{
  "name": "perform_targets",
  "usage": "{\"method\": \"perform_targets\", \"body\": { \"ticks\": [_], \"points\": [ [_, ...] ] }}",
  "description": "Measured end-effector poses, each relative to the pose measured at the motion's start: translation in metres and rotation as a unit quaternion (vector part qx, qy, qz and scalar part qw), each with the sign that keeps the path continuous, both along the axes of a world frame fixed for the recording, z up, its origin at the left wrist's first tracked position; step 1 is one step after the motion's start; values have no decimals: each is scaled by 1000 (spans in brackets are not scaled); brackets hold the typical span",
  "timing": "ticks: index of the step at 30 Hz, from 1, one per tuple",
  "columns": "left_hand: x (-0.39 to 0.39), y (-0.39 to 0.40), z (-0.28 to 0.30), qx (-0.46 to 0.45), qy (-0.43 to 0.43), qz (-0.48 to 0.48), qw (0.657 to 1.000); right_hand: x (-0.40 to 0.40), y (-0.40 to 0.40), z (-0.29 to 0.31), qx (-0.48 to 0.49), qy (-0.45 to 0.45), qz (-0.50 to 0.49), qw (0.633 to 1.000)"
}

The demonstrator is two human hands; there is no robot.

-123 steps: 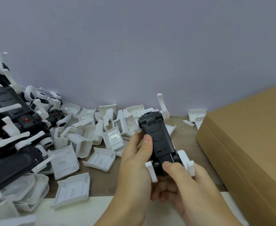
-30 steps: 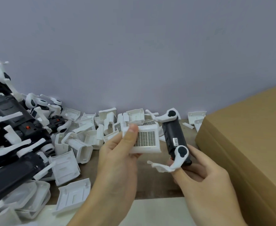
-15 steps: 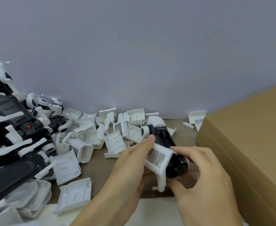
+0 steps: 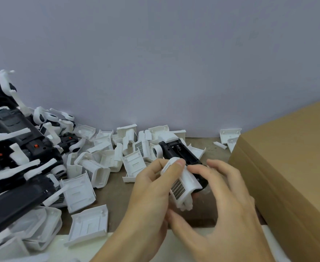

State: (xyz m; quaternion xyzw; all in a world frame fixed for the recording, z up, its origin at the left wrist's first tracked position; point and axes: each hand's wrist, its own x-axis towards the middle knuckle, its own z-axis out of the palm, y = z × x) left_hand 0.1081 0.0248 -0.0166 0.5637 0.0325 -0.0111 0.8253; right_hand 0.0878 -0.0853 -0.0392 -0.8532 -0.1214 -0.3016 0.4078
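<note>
Two hands hold one thing just above the desk (image 4: 114, 197), near its front edge. The left hand (image 4: 151, 188) has its grip pinching a white cover (image 4: 182, 181) with a little grid on its side. The thumb lies on top and the other fingers go under. The white cover sits round the near end of a long black part (image 4: 182, 154). The black part points away to the wall (image 4: 155, 63). The right hand (image 4: 225, 201) has its grip curled round the near end of the black part, with one finger on top, just beside the left thumb, and the thumb below. Behind the hands lies a heap of white covers (image 4: 102, 157). On the left is a heap of black parts (image 4: 13, 148) with white arms. On the right stands a brown box (image 4: 291, 157), near the right hand.
</note>
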Motion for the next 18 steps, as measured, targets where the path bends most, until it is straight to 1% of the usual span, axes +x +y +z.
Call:
{"method": "perform_targets", "body": {
  "ticks": [3, 5, 8, 12, 14, 18],
  "points": [
    [-1, -1, 1, -9, 8, 3, 1000, 4, -3, 0, -2, -53, -31, 998],
    [-1, -3, 2, -7, 14, 10, 1000, 5, -6, 0, 9, -80, -34, 996],
    [-2, -3, 5, -38, 24, 25, 999, 6, -8, -3, 11, -96, -23, 995],
    [-1, 0, 5, -87, 67, -6, 994, 6, -7, -5, -11, -100, 9, 995],
    [0, 2, 3, -95, 66, 22, 993, 7, -8, -8, -2, -95, 30, 995],
    [4, 5, -1, -95, 48, 137, 985, 6, -9, -10, 46, -41, 81, 995]
  ]
}}
